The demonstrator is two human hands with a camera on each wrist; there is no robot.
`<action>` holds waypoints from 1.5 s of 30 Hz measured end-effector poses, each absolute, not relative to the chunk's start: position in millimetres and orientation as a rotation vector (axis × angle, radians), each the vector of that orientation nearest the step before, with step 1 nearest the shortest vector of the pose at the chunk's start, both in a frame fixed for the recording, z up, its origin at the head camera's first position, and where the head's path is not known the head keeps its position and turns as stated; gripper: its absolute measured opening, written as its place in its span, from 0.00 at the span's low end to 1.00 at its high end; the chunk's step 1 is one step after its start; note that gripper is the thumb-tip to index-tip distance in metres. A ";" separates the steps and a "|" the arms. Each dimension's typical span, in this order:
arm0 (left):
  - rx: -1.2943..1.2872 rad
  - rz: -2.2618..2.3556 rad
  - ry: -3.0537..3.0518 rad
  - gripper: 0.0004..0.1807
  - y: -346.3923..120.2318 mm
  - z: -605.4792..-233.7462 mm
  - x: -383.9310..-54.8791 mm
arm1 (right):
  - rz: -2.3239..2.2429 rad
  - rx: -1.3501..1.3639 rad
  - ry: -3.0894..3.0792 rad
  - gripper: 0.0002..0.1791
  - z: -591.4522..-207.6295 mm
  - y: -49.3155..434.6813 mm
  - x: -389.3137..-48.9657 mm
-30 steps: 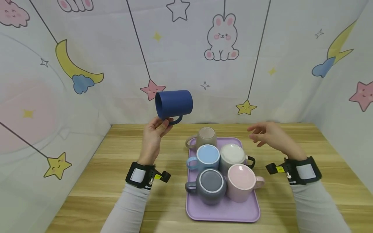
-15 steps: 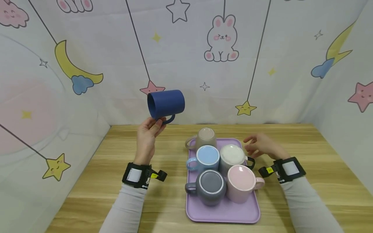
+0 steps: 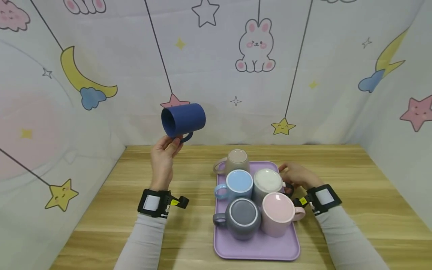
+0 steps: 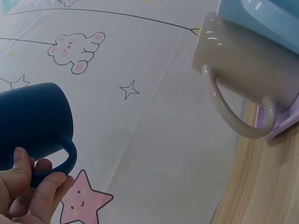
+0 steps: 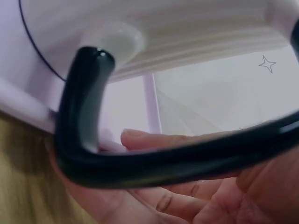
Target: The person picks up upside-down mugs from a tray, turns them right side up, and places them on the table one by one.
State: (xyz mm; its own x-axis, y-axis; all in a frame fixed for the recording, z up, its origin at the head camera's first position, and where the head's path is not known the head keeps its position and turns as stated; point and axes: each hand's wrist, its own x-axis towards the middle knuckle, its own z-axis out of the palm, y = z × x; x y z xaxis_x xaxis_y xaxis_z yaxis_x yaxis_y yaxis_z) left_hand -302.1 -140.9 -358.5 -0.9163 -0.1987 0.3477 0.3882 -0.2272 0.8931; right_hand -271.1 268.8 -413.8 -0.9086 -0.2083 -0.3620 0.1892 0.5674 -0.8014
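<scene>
My left hand (image 3: 162,161) holds a dark blue mug (image 3: 186,119) up by its handle, thumb and fingers pinching it. The mug lies sideways in the air, its mouth facing left. Over at the tray's right side, my right hand (image 3: 299,175) is beside an upside-down white mug (image 3: 267,180) with a black handle (image 5: 177,163). In the right wrist view its fingers (image 5: 159,140) lie behind that handle, loosely bent; firm contact is not plain. The white mug stands on a purple tray (image 3: 256,250).
Also bottom-up on the tray are a beige mug (image 3: 237,163), a light blue mug (image 3: 239,182), a grey mug (image 3: 243,217) and a pink mug (image 3: 277,213). Their handles jut past the tray's sides. A wooden table (image 3: 189,225) lies beneath, with a patterned curtain (image 3: 216,67) behind.
My left hand has drifted left with the blue mug. From the right, my right hand has come down and leftward to the white mug's black handle. The mugs on the tray have not moved.
</scene>
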 end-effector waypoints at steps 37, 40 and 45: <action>0.410 -1.660 -1.999 0.16 -207.4 -407.8 -335.7 | -1.491 -0.074 2.224 0.25 -429.0 281.3 -274.4; 0.436 -1.576 -2.080 0.17 -208.5 -412.5 -335.8 | -1.493 -0.072 2.216 0.25 -429.0 281.0 -274.3; 0.450 -1.543 -2.174 0.19 -210.2 -417.5 -337.0 | -1.493 -0.084 2.218 0.25 -430.7 282.1 -274.9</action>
